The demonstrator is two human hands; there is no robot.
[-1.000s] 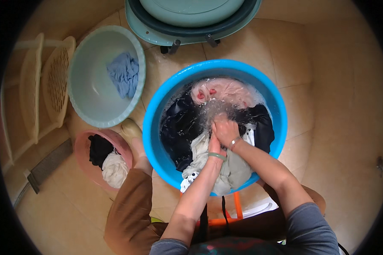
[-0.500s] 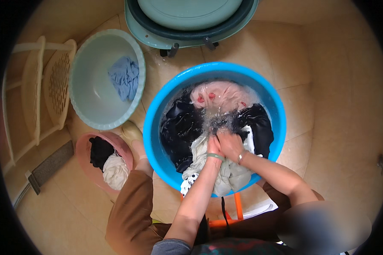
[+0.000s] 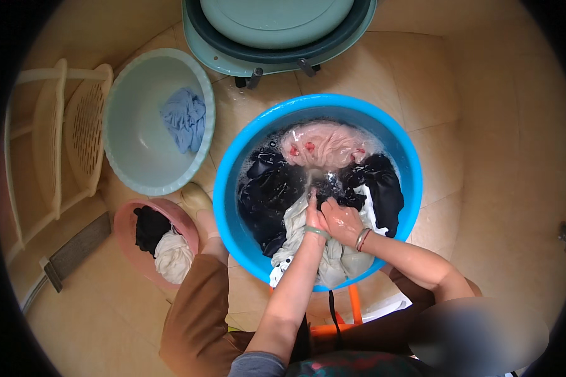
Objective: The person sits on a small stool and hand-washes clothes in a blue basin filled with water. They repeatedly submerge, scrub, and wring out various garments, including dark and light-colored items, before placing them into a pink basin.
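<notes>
Both my hands work low over a blue basin (image 3: 224, 207) full of wet laundry and sudsy water. My right hand (image 3: 344, 224) is closed, its curled fingers pressed into a dark garment (image 3: 341, 193). Edge-on against it, my left hand (image 3: 314, 215) appears to grip the same cloth, with its palm side hidden. Beneath my wrists bunches a pale grey-white garment (image 3: 336, 264). Black clothes (image 3: 264, 204) soak at the left. A pink garment with red spots (image 3: 327, 144) lies at the far side. Splashing water blurs the middle.
Left of the basin stand a pale green tub (image 3: 132, 141) with a blue cloth (image 3: 185, 119) and a pink basin (image 3: 122, 229) holding black and white clothes. A folded green tub (image 3: 277, 25) is at the back, a cream rack (image 3: 60, 138) at far left.
My right hand has drawn slightly toward me and its fingers now show more. The splash in the middle has shrunk, and the left fingers point further up out of it.
</notes>
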